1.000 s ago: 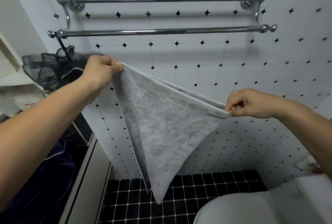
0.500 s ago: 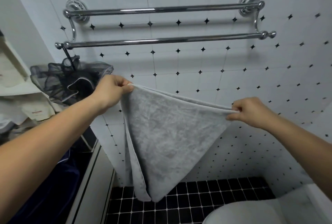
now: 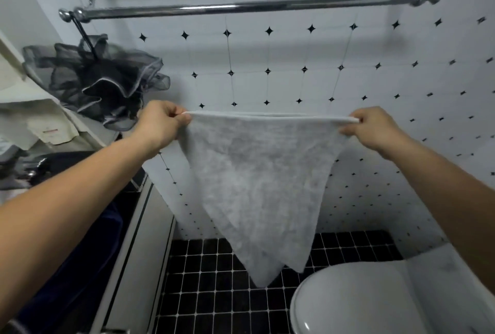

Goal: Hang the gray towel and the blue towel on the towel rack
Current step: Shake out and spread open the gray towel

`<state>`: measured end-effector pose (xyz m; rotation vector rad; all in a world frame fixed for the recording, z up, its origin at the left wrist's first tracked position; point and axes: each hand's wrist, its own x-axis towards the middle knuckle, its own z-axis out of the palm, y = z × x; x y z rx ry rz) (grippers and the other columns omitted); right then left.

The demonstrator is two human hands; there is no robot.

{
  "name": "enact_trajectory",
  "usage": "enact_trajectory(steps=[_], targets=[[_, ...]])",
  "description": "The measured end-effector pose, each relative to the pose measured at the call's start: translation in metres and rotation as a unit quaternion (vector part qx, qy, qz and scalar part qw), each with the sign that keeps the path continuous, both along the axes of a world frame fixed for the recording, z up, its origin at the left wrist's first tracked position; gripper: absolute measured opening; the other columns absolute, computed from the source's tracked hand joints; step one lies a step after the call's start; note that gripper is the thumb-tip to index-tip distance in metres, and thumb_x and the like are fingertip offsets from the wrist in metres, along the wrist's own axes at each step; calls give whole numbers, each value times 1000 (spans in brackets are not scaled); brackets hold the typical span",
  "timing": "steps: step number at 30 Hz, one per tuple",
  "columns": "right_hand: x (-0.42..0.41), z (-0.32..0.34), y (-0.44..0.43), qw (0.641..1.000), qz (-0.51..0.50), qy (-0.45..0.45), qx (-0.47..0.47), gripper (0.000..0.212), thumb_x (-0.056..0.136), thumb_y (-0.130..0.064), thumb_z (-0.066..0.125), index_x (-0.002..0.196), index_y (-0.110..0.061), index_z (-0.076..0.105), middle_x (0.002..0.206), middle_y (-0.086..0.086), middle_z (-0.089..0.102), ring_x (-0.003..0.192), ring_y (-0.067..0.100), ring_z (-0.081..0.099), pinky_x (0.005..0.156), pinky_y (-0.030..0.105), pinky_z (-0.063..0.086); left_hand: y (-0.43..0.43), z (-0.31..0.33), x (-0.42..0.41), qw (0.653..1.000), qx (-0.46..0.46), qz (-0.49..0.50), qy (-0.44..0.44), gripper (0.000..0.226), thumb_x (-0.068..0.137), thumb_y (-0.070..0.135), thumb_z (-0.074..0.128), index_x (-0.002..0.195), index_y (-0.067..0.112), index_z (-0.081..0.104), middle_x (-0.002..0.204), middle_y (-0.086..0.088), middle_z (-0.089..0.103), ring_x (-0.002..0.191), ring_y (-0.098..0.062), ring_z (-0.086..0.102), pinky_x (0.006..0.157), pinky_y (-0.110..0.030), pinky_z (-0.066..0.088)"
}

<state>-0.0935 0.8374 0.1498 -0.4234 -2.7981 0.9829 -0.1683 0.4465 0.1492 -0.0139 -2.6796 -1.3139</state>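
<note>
I hold the gray towel (image 3: 254,178) stretched out flat in front of the tiled wall. My left hand (image 3: 160,122) pinches its top left corner and my right hand (image 3: 375,127) pinches its top right corner. The top edge runs level between the hands and the cloth hangs down to a point above the floor. The chrome towel rack (image 3: 241,8) is on the wall well above the towel, its lower bar bare. A dark blue cloth (image 3: 80,253), possibly the blue towel, lies low on the left under my left forearm.
A black mesh bath sponge (image 3: 101,79) hangs from the rack's left end. A white shelf with papers (image 3: 34,116) stands at the left. A white toilet lid (image 3: 361,301) sits bottom right over the black tiled floor (image 3: 214,293).
My hands have levelled out: the left dropped and the right rose, pulling the towel's top edge straight and taut. The view has tilted down, so the rack's upper bar has left the frame.
</note>
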Motion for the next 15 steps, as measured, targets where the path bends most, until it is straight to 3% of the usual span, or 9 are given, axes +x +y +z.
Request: enact_trajectory(steps=[2,4,6,8,10,13,15], targets=[[8,2,-12,981,190,-37,-21,10,79,-21,77,77,-13,70,57,-8,53,56,11,49,47,23,34,4,-6,0,1000,0,8,-5,15,92,16,63,81,6,67,60,-9,57,43,-18,54,49,-24,43],[24,-2,-28,926,350,-130,-48,9,79,-26,77,78,-21,70,52,-12,54,46,3,46,44,14,35,3,-10,-1,998,36,40,-13,14,94,12,60,82,5,64,61,-11,58,34,-8,55,36,-19,43],[18,-4,-14,943,308,-118,-53,13,82,-25,75,81,-14,68,56,-10,55,49,10,47,42,19,36,-5,-13,-2,995,77,65,-12,17,94,8,58,78,6,62,62,-12,57,32,-4,54,37,-18,47],[2,4,10,983,134,-72,-98,19,89,-19,67,80,-4,61,76,4,60,59,18,51,46,25,37,-9,-17,0,994,99,49,-16,18,94,6,58,77,7,62,62,-13,58,35,-5,57,43,-20,52],[-6,9,20,982,41,-81,-164,24,94,-17,60,74,-7,51,95,11,59,62,20,59,45,27,38,-3,-22,1,997,76,24,-11,20,93,7,59,74,12,63,58,-9,62,40,-10,61,54,-29,56],[-3,6,1,938,205,-167,-225,26,92,-17,62,90,7,53,97,16,58,71,27,73,42,26,49,-3,-25,-5,994,99,50,-14,19,91,9,60,73,14,63,47,0,64,46,-19,63,73,-42,59],[2,0,-5,893,291,-213,-271,31,93,-14,61,108,12,54,98,22,61,83,36,74,54,27,58,-14,-24,-9,989,119,86,-17,19,91,8,59,73,13,62,54,-6,64,50,-22,64,76,-45,59]])
